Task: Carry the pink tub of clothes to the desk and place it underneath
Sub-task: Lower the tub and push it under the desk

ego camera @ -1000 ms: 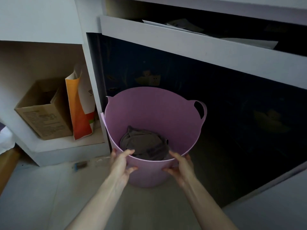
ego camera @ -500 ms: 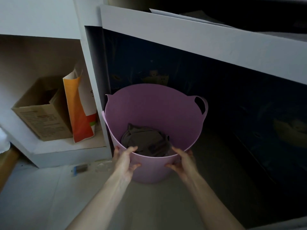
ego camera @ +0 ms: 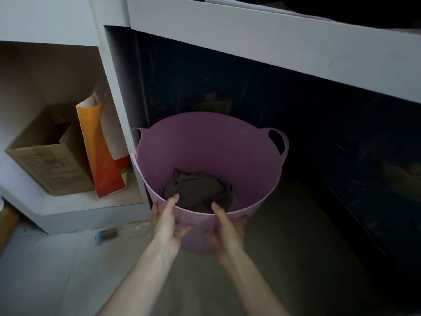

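Print on cardboard box (ego camera: 49, 160) and orange-white bag (ego camera: 103, 153) too blurred to read. Pink tub (ego camera: 211, 156) upright on floor beneath desk (ego camera: 273, 42), dark clothes (ego camera: 198, 190) inside. Left hand (ego camera: 167, 222) and right hand (ego camera: 227, 226) at near rim, fingers spread, loose against wall.

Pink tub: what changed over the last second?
The pink plastic tub slid farther back under the white desk. Both hands, left and right, loosened their grip on its near rim, fingers now spread. Grey clothes, cardboard box and orange paper bag unchanged.
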